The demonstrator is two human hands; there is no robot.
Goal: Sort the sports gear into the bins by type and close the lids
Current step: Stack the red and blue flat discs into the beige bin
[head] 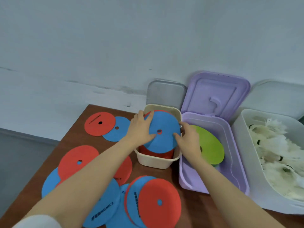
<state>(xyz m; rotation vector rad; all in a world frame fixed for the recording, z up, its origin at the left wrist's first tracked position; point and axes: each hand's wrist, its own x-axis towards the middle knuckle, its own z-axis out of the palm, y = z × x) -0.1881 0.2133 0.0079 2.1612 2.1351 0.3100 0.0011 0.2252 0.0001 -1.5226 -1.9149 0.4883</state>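
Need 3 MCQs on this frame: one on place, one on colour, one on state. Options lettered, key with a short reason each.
1. Where is the blue disc that both hands are on?
A. Flat on the table
B. Over the cream bin, tilted
C. In the white bin

2. What colour is the disc in the purple bin?
A. Green
B. Red
C. Blue

3. What state is the purple bin's lid in?
A. Shut
B. Missing
C. Open, standing up behind the bin

Key:
1 B: the left hand and right hand hold its edges above the cream bin, which has red discs inside.
2 A: a green disc leans inside it.
3 C: the lid stands raised against the wall, showing its inner side.
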